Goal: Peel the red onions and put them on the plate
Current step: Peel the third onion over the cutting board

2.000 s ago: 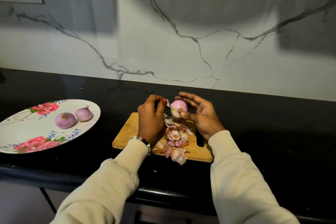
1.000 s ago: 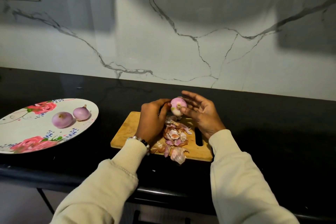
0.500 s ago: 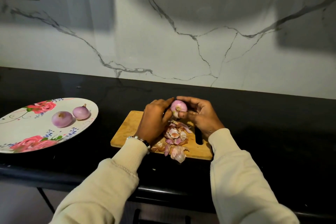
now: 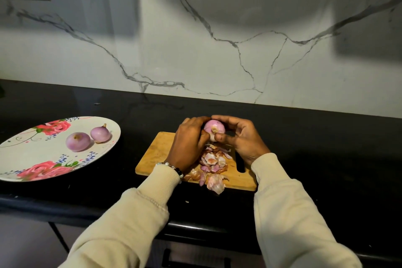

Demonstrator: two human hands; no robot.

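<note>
A pale pink peeled onion (image 4: 214, 129) is held above the wooden cutting board (image 4: 156, 152), its root end facing me. My left hand (image 4: 189, 143) curls round its left side. My right hand (image 4: 242, 137) wraps its fingers over the top, with the thumb pressed under the root. A heap of onion skins (image 4: 212, 165) lies on the board below both hands. On the left, the flowered plate (image 4: 26, 154) carries two peeled onions, one round (image 4: 77, 141) and one with a small stem (image 4: 100, 134).
Everything rests on a black countertop (image 4: 315, 148) against a white marble wall. The plate sits close to the counter's front edge. A dark slot-shaped handle hole (image 4: 239, 162) is in the board's right end. Some skins hang over the board's front edge.
My right hand's fingers, spread open two seconds ago, have closed over the onion. My left hand has moved in against the onion. The onion has turned in the hands, root end now towards me.
</note>
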